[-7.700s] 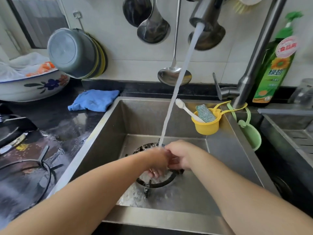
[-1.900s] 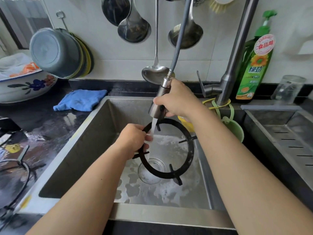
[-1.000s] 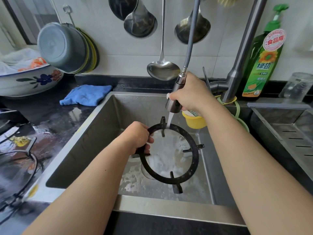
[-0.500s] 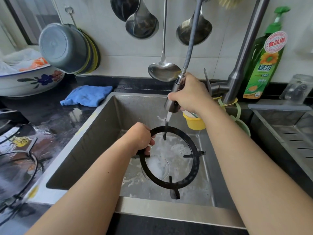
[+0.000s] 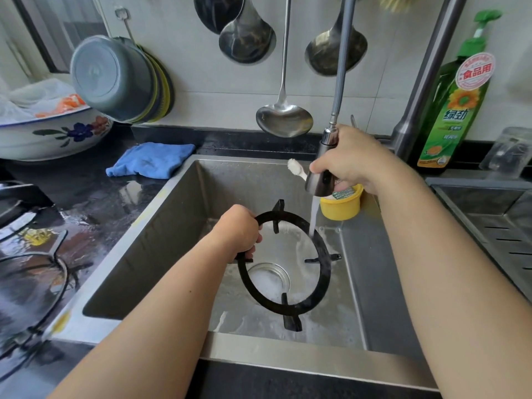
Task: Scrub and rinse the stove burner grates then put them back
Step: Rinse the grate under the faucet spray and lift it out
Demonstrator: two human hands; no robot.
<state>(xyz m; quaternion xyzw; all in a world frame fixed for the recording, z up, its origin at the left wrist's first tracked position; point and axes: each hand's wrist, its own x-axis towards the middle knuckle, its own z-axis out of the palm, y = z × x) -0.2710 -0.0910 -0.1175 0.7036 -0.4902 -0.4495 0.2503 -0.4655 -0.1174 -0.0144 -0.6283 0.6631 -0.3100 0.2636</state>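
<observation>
Grate (image 5: 324,264) in left hand (image 5: 240,231) (perhaps tilted), under right hand's (image 5: 349,159) sprayer (image 5: 322,177).

Single head-worn wide-angle view, looking forward and steeply down from standing height into a steel sink (image 5: 161,240). Close in: both forearms entering from the bottom edge, hands (image 5: 240,230) at mid-frame above the basin. Faces a tiled wall (image 5: 201,82) hung with ladles, taking up the upper third. Dark surface (image 5: 86,197) and part of a stove along the left edge; second basin (image 5: 489,214) cut off at the right. Straight lines bent toward the frame edges by the lens. No second view to share any of the scene with.
</observation>
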